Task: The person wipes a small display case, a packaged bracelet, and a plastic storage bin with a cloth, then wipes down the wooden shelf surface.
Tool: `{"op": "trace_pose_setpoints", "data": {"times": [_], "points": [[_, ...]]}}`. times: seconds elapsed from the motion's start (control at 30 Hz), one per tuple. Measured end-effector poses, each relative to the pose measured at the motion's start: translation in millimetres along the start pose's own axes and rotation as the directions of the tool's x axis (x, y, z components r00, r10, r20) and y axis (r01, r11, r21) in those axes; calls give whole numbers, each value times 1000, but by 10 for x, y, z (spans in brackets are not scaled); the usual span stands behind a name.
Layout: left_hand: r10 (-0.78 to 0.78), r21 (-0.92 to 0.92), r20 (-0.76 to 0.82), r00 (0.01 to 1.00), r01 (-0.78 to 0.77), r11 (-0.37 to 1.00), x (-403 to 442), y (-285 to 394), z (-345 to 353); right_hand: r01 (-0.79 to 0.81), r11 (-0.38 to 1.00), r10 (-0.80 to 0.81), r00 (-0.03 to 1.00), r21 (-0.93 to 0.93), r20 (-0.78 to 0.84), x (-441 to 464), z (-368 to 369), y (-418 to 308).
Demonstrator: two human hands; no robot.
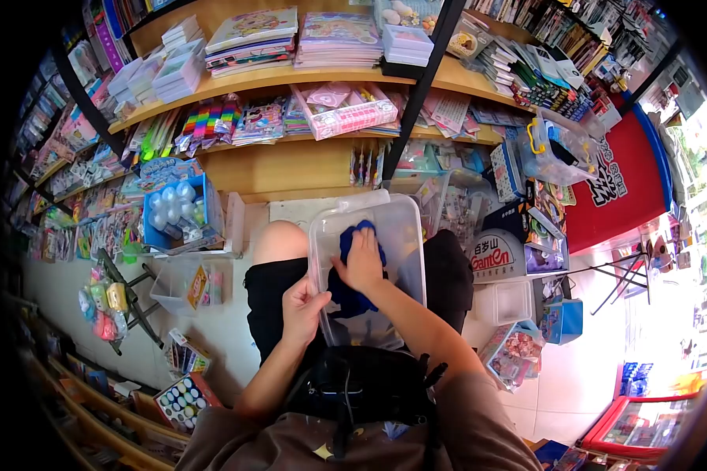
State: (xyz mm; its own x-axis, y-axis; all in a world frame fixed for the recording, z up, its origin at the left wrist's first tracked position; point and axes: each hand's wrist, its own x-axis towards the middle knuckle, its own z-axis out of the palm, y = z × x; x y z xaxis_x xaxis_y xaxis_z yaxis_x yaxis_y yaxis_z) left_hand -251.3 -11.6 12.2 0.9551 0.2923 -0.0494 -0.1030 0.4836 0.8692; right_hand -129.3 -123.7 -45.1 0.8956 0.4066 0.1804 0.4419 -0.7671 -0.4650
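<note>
A clear plastic storage bin [405, 259] rests tilted across my lap, between my knees. My left hand [300, 308] grips its left rim, thumb on the near side and fingers wrapped round the edge. Inside the bin lies a crumpled dark blue cloth [356, 301]. My right hand [361, 265] reaches in and presses flat on that cloth, fingers stretched and thumb spread to the left. Part of the cloth is hidden under the palm and forearm. A black bag [361, 385] sits at my waist, just below the bin.
Shelves of books and stationery [338, 51] stand ahead. To the left are a blue box [182, 212] and a clear tub [177, 286] on the floor. On the right are a white container [504, 304], a blue basket [563, 320] and a red panel [620, 188].
</note>
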Motion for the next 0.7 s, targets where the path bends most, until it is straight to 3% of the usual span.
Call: {"op": "trace_pose_setpoints", "data": {"times": [0.1, 0.23, 0.37, 0.47, 0.57, 0.7], "points": [[-36, -20, -16, 999, 36, 999, -29, 19, 13, 45, 998, -50, 988, 35, 149, -416, 109, -68], [2, 17, 42, 999, -3, 1000, -7, 27, -29, -50, 998, 48, 996, -34, -71, -110, 102, 31], [-44, 10, 28, 999, 44, 999, 20, 109, 24, -61, 994, 77, 977, 85, -199, 243, 47, -41], [-30, 25, 79, 996, 28, 999, 30, 90, -24, 112, 989, -104, 991, 92, -87, 206, 41, 2], [-64, -3, 73, 995, 65, 998, 36, 102, -35, 240, 949, -270, 953, 203, 136, 259, -8, -142], [-45, -3, 58, 997, 45, 999, 18, 133, -63, 364, 911, -388, 915, 197, 106, 363, 14, -214]]}}
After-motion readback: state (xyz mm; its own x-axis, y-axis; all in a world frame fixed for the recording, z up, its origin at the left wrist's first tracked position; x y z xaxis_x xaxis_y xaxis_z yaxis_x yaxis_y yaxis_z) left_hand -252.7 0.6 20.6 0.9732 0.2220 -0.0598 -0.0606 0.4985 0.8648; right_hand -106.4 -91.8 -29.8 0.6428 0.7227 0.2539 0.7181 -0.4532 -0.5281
